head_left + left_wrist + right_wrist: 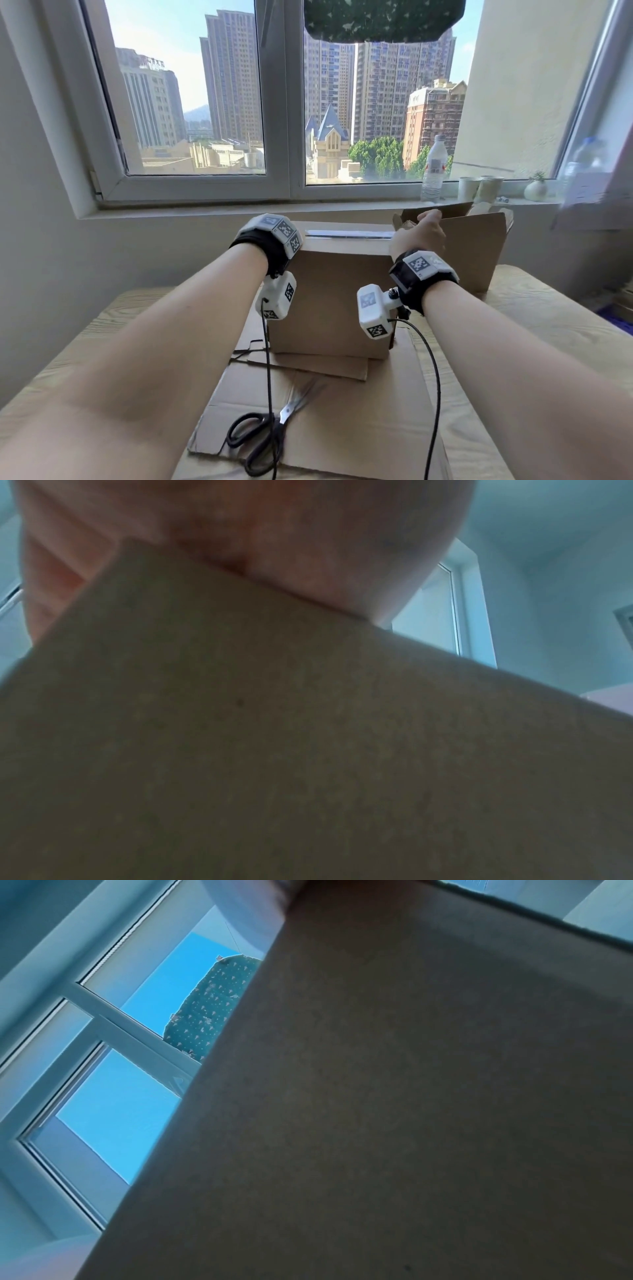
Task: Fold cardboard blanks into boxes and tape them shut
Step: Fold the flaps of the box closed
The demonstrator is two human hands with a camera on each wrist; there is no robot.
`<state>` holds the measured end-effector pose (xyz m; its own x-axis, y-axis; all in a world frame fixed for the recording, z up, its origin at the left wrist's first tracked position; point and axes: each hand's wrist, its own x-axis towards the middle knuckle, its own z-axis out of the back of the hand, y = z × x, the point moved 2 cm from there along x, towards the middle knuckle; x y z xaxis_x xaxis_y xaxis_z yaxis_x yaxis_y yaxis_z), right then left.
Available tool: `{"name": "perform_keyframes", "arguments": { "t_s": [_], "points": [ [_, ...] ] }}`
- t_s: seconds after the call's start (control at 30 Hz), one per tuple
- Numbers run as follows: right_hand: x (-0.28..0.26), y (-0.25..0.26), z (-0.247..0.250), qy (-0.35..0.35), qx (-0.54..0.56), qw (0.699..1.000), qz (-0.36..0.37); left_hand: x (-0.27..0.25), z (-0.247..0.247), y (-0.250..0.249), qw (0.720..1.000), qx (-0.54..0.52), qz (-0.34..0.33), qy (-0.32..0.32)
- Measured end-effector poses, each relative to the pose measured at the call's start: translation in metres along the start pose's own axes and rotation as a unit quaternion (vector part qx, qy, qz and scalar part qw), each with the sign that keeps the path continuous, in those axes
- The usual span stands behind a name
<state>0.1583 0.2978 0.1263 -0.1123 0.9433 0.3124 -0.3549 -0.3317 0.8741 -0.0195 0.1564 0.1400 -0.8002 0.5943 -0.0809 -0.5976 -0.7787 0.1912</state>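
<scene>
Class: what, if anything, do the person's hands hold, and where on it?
Both hands are on the taped cardboard box: left hand at its upper left corner, right hand at its upper right. The finger grip is hidden.

A wide white-framed window fills the upper half of the head view, bright daylight showing tall apartment towers, lower buildings and green trees under a pale blue sky. Plain white walls flank it at left and right, and a dark green patterned cloth hangs at the top centre. On the sill at right stand a plastic water bottle, paper cups and a small round vase, above a light wood-grain table across the lower frame
</scene>
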Motion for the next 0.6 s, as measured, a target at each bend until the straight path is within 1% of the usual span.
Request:
{"name": "perform_keyframes", "arguments": {
  "t_s": [0.03,0.07,0.1,0.17,0.2,0.23,0.27,0.33,0.37,0.4,0.43,0.47,0.5,0.53,0.57,0.6],
  "points": [
    [-0.001,0.000,0.000,0.000,0.005,1.000,-0.004,0.000,0.002,0.002,1.000,0.012,-0.001,0.001],
    [0.000,-0.001,-0.001,-0.003,0.003,1.000,-0.003,-0.004,0.003,0.004,1.000,0.007,0.008,-0.028],
    [0.000,-0.001,-0.001,-0.002,0.009,1.000,-0.004,-0.001,0.003,0.004,0.999,0.000,0.011,-0.038],
    [-0.001,-0.002,-0.001,0.005,0.012,1.000,-0.001,0.004,0.003,-0.002,0.999,-0.036,0.004,-0.012],
    [-0.001,-0.002,-0.001,0.003,0.018,1.000,-0.001,0.010,0.003,-0.006,0.998,-0.060,-0.005,-0.014],
    [-0.002,-0.003,0.000,0.005,0.022,1.000,-0.001,0.027,-0.002,-0.011,0.996,-0.084,-0.005,-0.003],
    [-0.002,-0.003,-0.001,0.003,0.023,1.000,0.000,0.044,-0.007,-0.014,0.997,-0.078,-0.011,-0.001],
    [-0.002,-0.003,0.000,0.001,0.030,1.000,-0.002,0.091,-0.019,-0.024,0.998,-0.054,0.006,0.036],
    [-0.003,-0.004,0.000,0.002,0.033,0.999,-0.003,0.131,-0.033,-0.030,0.998,-0.050,-0.004,0.027],
    [-0.003,-0.004,0.000,0.003,0.034,0.999,-0.005,0.161,-0.040,-0.038,0.998,-0.051,-0.025,0.021],
    [-0.002,-0.005,0.000,0.003,0.036,0.999,-0.007,0.176,-0.042,-0.047,0.998,-0.052,-0.034,0.011],
    [-0.002,-0.005,0.000,0.002,0.039,0.999,-0.012,0.154,-0.035,-0.058,0.998,-0.059,-0.033,0.011],
    [-0.003,-0.005,0.001,0.001,0.039,0.999,-0.015,0.118,-0.027,-0.068,0.997,-0.075,-0.030,-0.014],
    [-0.003,-0.006,0.001,0.001,0.038,0.999,-0.018,0.085,-0.020,-0.075,0.994,-0.101,-0.006,-0.028],
    [-0.003,-0.006,0.001,0.001,0.036,0.999,-0.020,0.062,-0.015,-0.084,0.992,-0.113,0.003,-0.046],
    [-0.003,-0.006,0.002,0.000,0.036,0.999,-0.022,0.038,-0.010,-0.088,0.990,-0.128,-0.002,-0.066]
  ]
}}
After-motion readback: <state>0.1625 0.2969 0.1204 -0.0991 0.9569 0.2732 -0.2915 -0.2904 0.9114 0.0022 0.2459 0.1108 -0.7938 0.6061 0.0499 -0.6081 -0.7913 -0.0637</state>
